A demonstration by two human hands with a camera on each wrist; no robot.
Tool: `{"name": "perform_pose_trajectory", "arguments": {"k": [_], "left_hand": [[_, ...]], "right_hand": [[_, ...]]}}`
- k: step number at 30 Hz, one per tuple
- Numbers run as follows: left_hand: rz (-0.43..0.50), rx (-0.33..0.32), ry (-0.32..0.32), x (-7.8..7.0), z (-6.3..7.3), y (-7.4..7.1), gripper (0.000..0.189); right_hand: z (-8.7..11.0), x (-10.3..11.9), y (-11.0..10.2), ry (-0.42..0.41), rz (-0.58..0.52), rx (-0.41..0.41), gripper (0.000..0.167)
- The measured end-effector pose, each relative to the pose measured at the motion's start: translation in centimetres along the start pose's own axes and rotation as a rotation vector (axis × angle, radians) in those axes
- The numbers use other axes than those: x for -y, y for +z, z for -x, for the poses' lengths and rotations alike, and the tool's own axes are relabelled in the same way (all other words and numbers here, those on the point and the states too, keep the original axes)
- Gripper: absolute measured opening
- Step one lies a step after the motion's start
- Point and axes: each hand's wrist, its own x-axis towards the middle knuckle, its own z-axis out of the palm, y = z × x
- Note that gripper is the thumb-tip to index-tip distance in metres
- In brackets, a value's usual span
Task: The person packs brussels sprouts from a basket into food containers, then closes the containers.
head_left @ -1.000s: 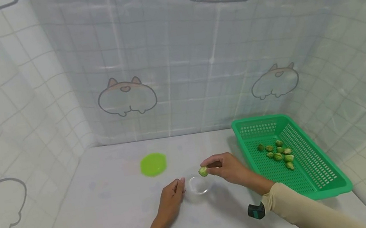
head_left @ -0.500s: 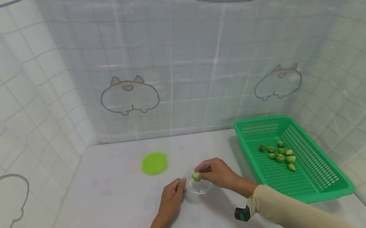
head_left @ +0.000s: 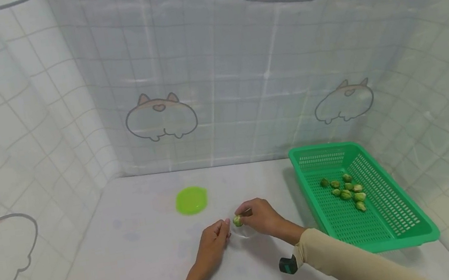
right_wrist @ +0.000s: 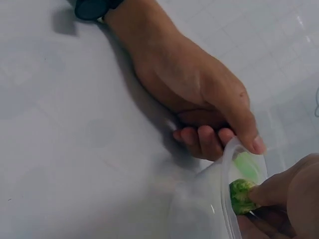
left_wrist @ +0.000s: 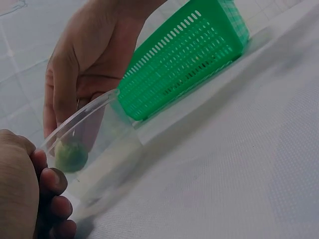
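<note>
The right hand pinches a sprout inside the clear cup, whose rim the left hand grips. Best keep that rim steady and let go low; I can't quite tell if the sprout touches the side.

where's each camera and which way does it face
Head: on the person's head, facing forward and down at the table, green basket, left hand, right hand and sleeves.
Left wrist: on that wrist, facing past the clear cup toward the right hand; left hand lower left.
Right wrist: on that wrist, facing the cup and left hand; right hand lower right.
Both wrist views share the cup and sprout.
</note>
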Motion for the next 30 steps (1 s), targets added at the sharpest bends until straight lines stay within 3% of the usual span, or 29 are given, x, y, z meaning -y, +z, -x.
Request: {"name": "perform_pose_trajectory", "arguments": {"k": [4,7,16,23,30], "left_hand": [[0.017,0.023,0.024,-2.0,0.7,-0.4,0.040],[0.038,0.025,0.047,-2.7,1.0,-0.6,0.039],[0.000,0.004,0.052,0.7,-0.1,0.1,0.041],[0.035,-0.004,0.040,1.1,-0.1,0.1,0.040],[0.019,-0.006,0.044,0.4,0.1,0.0,0.041]], "right_hand": [[-0.2,0.1,0.5,-0.005,0.053,0.008,0.014],[-0.3,0.2,0.7,-0.028,0.100,0.009,0.013],[-0.3,0.6,1.2,-0.039,0.179,0.002,0.012],[-0.4,0.6,1.5,-0.051,0.239,0.001,0.013],[-0.5,0.1,1.7,-0.049,0.233,0.009,0.013]]}}
